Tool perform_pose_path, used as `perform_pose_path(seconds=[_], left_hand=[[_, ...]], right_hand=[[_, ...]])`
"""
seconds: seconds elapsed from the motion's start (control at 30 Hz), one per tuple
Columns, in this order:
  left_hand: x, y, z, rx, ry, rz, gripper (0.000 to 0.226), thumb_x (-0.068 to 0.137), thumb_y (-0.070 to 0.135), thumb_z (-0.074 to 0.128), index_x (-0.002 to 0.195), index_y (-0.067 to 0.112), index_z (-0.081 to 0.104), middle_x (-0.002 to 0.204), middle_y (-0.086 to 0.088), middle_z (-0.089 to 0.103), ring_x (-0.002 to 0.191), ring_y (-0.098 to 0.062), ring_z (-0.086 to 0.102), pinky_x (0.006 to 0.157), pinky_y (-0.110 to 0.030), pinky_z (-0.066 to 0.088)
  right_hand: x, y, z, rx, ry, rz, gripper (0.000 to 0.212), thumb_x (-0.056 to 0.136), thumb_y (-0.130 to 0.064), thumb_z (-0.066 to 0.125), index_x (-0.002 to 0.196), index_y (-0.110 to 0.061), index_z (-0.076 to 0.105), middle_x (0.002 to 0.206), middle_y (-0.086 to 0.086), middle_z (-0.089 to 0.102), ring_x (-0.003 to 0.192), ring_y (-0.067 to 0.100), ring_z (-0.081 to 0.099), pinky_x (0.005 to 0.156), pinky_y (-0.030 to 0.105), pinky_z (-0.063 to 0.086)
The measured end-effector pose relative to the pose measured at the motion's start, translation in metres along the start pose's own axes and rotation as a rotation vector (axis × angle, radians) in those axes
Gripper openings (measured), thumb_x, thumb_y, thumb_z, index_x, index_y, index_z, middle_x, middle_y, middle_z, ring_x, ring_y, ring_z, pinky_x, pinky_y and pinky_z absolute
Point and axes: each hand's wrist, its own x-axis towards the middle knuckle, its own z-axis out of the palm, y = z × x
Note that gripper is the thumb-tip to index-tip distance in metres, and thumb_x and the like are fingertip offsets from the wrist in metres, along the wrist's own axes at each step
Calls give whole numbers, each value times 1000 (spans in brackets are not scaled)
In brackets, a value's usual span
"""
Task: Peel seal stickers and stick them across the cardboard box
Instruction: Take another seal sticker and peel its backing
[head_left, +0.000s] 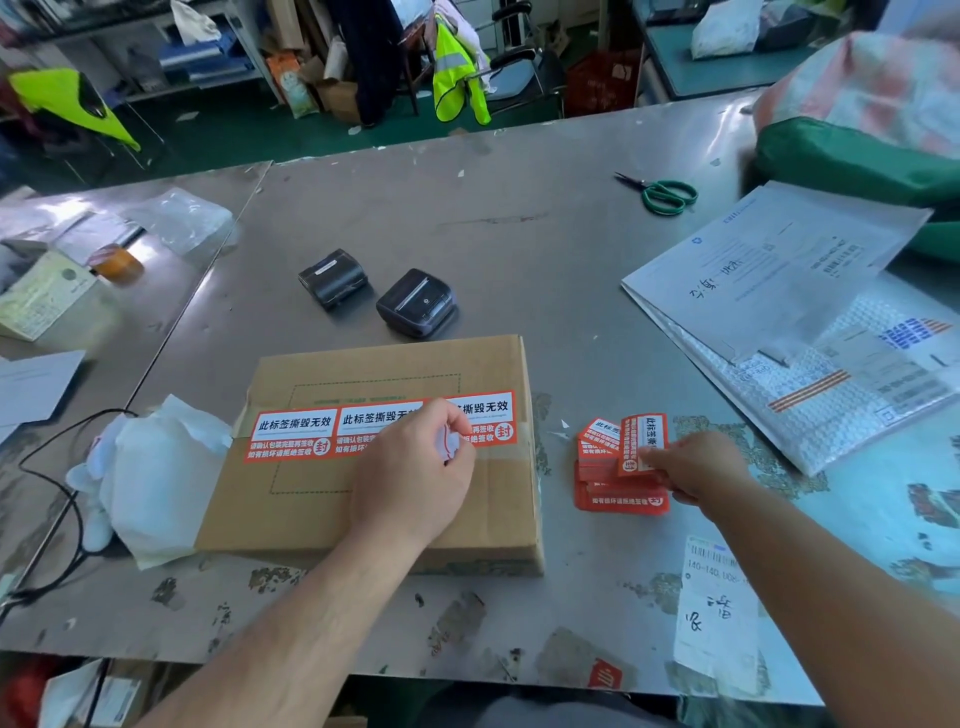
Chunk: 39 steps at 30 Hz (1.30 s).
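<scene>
**Q:** Where is the cardboard box (374, 499)?
**A:** Flat on the steel table (519, 234), straight ahead of you. 3 seal stickers (293, 435) run end to end across its top along the taped seam. They are red-orange with white panels.

**Q:** Left hand?
**A:** Your left hand (415, 467) is over the box top and hides where the 2nd and 3rd stickers meet. Its fingers are clenched round a crumpled white backing scrap (448, 441). I cannot tell whether the hand touches the lid.

**Q:** Right hand?
**A:** Your right hand (696, 473) is just right of the box. Thumb and fingers pinch 1 loose sticker (641, 441) by its near end. It is tilted up over the sticker stack (618, 501), which lies on the table just right of the box.

**Q:** Anything else around the box?
**A:**
- Beyond it, apart from its far edge: 2 black portable printers (415, 301), side by side.
- Further beyond and to the right: green-handled scissors (662, 193).
- Against its left side: a crumpled white bag (156, 467), with a black cable (52, 493) left of that.
- Right of it, past the stack: overlapping bubble mailers (779, 312).
- Nearer you than the stack, right of the box: a printed label slip (717, 613) with handwriting.
</scene>
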Motion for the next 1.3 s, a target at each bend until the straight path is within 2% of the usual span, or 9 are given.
perform_pose_path(seconds=[0.17,0.43,0.63,0.7,0.77,0.83,0.93,1.13,1.3], left_hand=[[-1,-1,1,-11,7,6,12,84,20,61,81,30,56,76,18,58,72,-12,55,51,-21,37],[-3,-2,1,-39,22,12,11,83,19,60,80,29,56,77,14,63,72,-14,57,54,-25,42],[-5,-3,1,-18,24,33,11,84,18,61,81,28,57,81,13,65,73,-12,56,51,-20,38],[-6,-3,1,-18,26,38,11,84,18,62,81,28,57,84,11,68,75,-11,57,52,-21,41],[-7,-3,1,-21,22,42,11,84,18,61,81,28,56,85,11,69,77,-13,59,55,-25,48],[-7,-3,0,-22,19,39,11,85,18,61,81,28,56,85,11,68,77,-14,60,57,-29,50],[-7,-2,0,-19,19,33,11,85,18,60,81,28,57,81,14,62,75,-13,57,53,-23,42],[-7,-5,0,-31,22,41,10,88,20,57,83,28,56,85,14,64,75,-13,60,55,-28,50],[-8,-7,0,-119,59,67,15,97,21,47,96,27,60,84,11,67,70,-12,59,50,-23,36]], right_hand=[[-18,-5,-3,79,-55,-27,21,93,-17,69,82,0,69,69,15,69,53,23,61,58,33,54],[-48,-11,-6,186,-102,-154,22,99,-21,61,84,-8,70,66,10,70,52,20,60,52,29,52],[-41,-7,-5,37,-60,-180,18,95,-26,66,88,-11,74,77,9,76,73,29,74,78,49,62],[-38,-4,-5,-2,-29,-202,8,90,-24,74,91,-17,70,78,7,76,71,25,75,76,49,62],[-36,-2,-6,-39,41,-201,20,83,-26,80,95,-19,66,80,7,76,69,24,75,74,48,62],[-38,-2,-9,-97,95,-199,19,84,-28,79,87,-14,66,73,7,74,63,22,72,68,40,61],[-41,1,-13,-191,116,-207,20,87,-31,75,77,-15,70,64,1,69,50,15,60,50,25,42],[-46,5,-14,-135,106,-193,21,93,-33,68,89,-15,80,73,7,74,48,14,52,49,26,39],[-57,0,-10,1,104,-230,25,99,-25,57,94,-12,78,78,9,74,55,14,54,50,27,37]])
